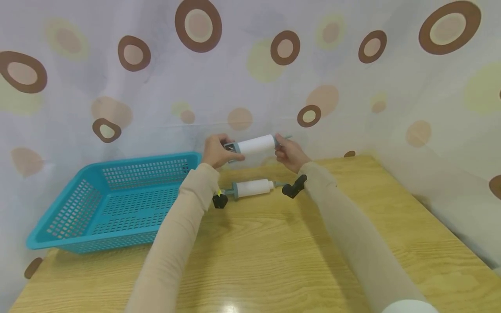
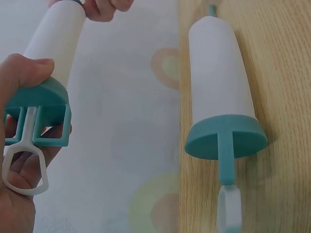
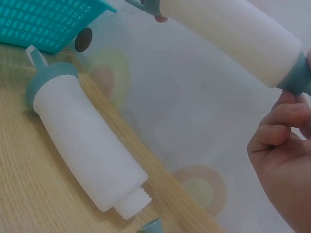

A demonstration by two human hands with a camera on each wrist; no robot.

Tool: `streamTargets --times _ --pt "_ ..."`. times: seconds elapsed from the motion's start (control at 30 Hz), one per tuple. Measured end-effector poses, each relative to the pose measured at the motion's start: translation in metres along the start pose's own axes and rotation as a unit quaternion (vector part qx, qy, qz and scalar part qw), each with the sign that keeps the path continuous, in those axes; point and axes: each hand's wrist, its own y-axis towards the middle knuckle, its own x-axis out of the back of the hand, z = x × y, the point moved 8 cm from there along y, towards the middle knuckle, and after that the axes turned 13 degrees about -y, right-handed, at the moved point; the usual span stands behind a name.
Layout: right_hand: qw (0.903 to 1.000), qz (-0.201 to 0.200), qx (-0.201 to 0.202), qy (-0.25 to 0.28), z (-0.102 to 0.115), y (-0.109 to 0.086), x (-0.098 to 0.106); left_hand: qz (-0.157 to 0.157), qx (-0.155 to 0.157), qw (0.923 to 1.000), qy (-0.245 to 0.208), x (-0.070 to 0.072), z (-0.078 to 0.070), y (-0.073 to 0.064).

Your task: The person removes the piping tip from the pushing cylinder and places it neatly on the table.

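Note:
Above the table's back edge, a white syringe-like tube [image 1: 256, 144] with teal ends is held nearly level between both hands. My left hand [image 1: 214, 152] grips its teal handle end, thumb over the collar; a white pull ring [image 2: 25, 170] sticks out there. At the other end, my right hand [image 1: 290, 154] pinches the teal nozzle cap [image 3: 296, 75]. Below lies a second white tube [image 1: 253, 188] on its side, with a teal collar [image 2: 226, 137] and its threaded neck [image 3: 132, 203] bare. A loose teal nozzle [image 3: 153, 226] lies just off that neck.
A teal perforated basket [image 1: 117, 238] stands on the left of the wooden table [image 1: 258, 261]. Behind the table hangs a pale sheet [image 1: 235, 87] with brown and yellow spots. Black wrist cameras [image 1: 294, 187] hang under both sleeves, close to the lying tube.

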Motion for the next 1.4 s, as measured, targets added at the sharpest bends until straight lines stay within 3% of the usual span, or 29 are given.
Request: streamTargets --times 0.23,0.37,0.53,0.67,0.87,1.03,1.13,1.4 --pt "0.9985 0.026 0.005 0.048 0.001 -0.003 0.001 -0.004 -0.002 1.0 -0.005 0.0 0.003 0.0" --pt "0.9977 0.017 -0.009 0.065 0.002 -0.003 -0.002 0.002 0.0 0.9999 -0.013 -0.001 0.002 0.0" --pt "0.9988 -0.003 -0.048 0.012 0.0 -0.003 0.0 0.002 -0.004 0.9998 -0.021 -0.002 -0.002 -0.001" --pt "0.999 0.005 -0.038 -0.023 0.001 -0.002 0.002 -0.002 -0.015 0.9997 -0.017 -0.001 -0.002 -0.001" --pt "0.9966 0.079 -0.024 0.004 -0.002 -0.003 -0.003 -0.004 -0.009 0.9999 -0.005 -0.001 0.004 -0.003" --pt "0.9938 0.071 -0.072 0.047 -0.011 -0.001 -0.01 -0.008 -0.004 1.0 0.001 0.003 0.005 -0.006" --pt "0.9926 0.066 -0.092 0.044 -0.014 0.0 -0.012 -0.006 0.001 1.0 -0.001 0.003 0.006 -0.008" --pt "0.9949 0.077 -0.061 0.024 -0.006 -0.006 0.002 -0.002 0.005 1.0 -0.002 -0.005 0.005 -0.002"
